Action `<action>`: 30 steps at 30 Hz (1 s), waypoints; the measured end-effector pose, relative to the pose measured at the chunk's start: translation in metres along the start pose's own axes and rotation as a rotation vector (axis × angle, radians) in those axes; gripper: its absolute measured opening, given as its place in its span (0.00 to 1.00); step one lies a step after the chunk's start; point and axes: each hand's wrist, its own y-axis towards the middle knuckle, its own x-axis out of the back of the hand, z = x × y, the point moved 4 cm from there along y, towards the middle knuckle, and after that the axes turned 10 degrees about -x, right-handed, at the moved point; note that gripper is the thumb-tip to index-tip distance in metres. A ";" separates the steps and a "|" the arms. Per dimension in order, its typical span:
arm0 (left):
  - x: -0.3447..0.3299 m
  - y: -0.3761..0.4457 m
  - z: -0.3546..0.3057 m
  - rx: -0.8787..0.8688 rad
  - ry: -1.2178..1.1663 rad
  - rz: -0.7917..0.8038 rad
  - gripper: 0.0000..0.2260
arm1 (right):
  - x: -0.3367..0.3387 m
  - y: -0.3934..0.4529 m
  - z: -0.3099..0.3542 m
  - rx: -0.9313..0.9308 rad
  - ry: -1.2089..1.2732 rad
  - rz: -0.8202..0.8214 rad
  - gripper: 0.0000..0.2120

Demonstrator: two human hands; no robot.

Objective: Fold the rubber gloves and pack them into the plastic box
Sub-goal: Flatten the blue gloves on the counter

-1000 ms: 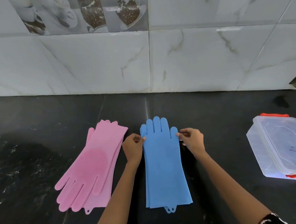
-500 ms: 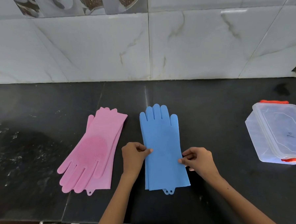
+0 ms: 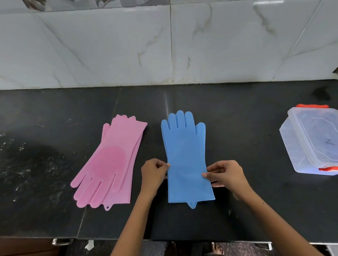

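Black stone makes the counter (image 3: 247, 211), and its front edge runs across the bottom of the view, just below the wrists. There is a lot of bare room on the far left, and more bare room between the blue gloves (image 3: 185, 156) and the plastic box (image 3: 309, 140). There is also a strip of bare counter behind the gloves, up to the wall.

The blue gloves lie flat in the middle of the counter, one on top of the other. Their long side runs from front to back. The fingers point away, toward the wall, and the cuff is close to the front edge, with a little tab sticking out.

The left hand (image 3: 154, 173) pinches the left edge of the blue gloves, about halfway down. The right hand (image 3: 224, 174) pinches the right edge at almost the same spot. The other fingers of both hands are curled in.

The pink gloves (image 3: 109, 166) lie just to the left, not touching the blue ones. They are tilted, with fingers pointing toward the front and left and the cuff toward the wall. A round bumpy patch shows on the palm.

The plastic box sits far to the right with its clear lid on and red clips at the ends. It is partly cut off by the edge of the view.

The wall (image 3: 121, 48) behind is grey-white marble tile.
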 end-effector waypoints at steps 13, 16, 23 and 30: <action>-0.002 -0.013 -0.002 -0.091 0.076 -0.018 0.05 | -0.005 -0.015 -0.010 0.151 -0.387 -0.311 0.03; -0.002 -0.012 0.000 -0.102 0.083 -0.021 0.05 | -0.007 -0.015 -0.011 0.157 -0.348 -0.285 0.04; 0.003 -0.010 0.009 -0.147 0.073 0.030 0.05 | -0.005 -0.019 -0.019 0.158 -0.343 -0.185 0.04; 0.026 0.007 0.000 -0.415 0.325 0.087 0.07 | 0.019 -0.005 0.014 0.425 -0.385 -0.172 0.10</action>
